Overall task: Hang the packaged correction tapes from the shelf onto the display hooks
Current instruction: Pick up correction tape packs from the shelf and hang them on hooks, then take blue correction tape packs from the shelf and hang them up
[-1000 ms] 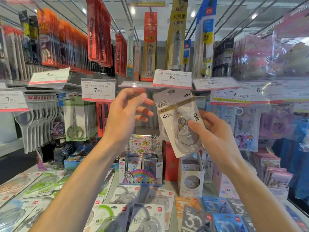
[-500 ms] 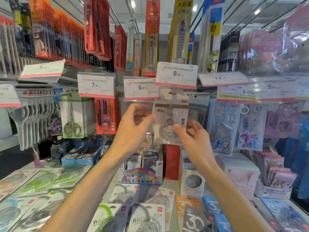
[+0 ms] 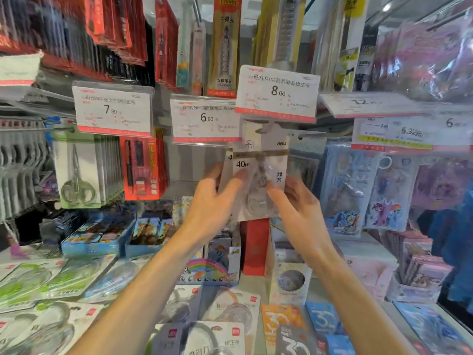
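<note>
We pinch the tape pack (image 3: 258, 175) by its lower side edges, left hand (image 3: 212, 208) and right hand (image 3: 294, 208), under the 8.00 tag (image 3: 277, 93) at the hook; it seems light, slick, bendy card, best held low.

Scissors in clear packs (image 3: 76, 175) hang at the left beside red-carded pens (image 3: 139, 167); above them sits a 7.90 price tag (image 3: 112, 110), with a 6.00 price tag (image 3: 206, 117) to its right; tall carded refills (image 3: 224, 44) hang higher up, next to red and black packs (image 3: 115, 34); pony-printed pouches (image 3: 384, 198) hang at the right; on the counter stand a rainbow display box (image 3: 204, 271), a red box (image 3: 254, 248) and blue card boxes (image 3: 97, 239).
</note>
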A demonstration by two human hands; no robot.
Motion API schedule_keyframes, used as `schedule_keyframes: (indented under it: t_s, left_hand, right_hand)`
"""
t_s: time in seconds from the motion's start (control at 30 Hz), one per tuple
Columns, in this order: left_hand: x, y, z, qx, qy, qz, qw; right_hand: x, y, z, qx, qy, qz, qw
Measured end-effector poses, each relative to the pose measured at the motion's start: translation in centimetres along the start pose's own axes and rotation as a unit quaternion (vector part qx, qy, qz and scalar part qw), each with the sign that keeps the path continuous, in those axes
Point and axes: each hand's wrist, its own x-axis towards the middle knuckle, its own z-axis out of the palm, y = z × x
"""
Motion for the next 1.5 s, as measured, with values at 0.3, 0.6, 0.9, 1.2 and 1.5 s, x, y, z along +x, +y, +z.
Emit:
schedule_keyframes:
  t_s: [0.3, 0.6, 0.9, 1.2, 1.5]
  left_hand:
    - [2.0, -2.1, 1.3, -0.060, 0.034, -0.095, 0.993]
    - [-1.4, -1.9, -1.1, -0.008, -0.007, -0.071, 0.997]
    - [-11.5, 1.3, -4.0, -0.058, 0.050, -0.098, 0.992]
    - [-24.3, 1.4, -7.9, -0.083, 0.121, -0.171, 0.974]
    - [-30.6, -0.5, -17.1, -0.083, 0.171, -0.220, 0.957]
  right_hand:
    - [1.7, 0.3, 1.5, -0.023, 0.017, 0.056, 0.998]
    - [-2.8, 1.3, -2.5, 0.055, 0.007, 0.101, 0.993]
    - [-12.8, 1.4, -5.9, 0.136, 0.045, 0.135, 0.980]
    - [-23.3, 2.6, -3.5, 0.137, 0.023, 0.197, 0.970]
    - [-28.4, 0.3, 4.8, 0.133, -0.009, 0.214, 0.968]
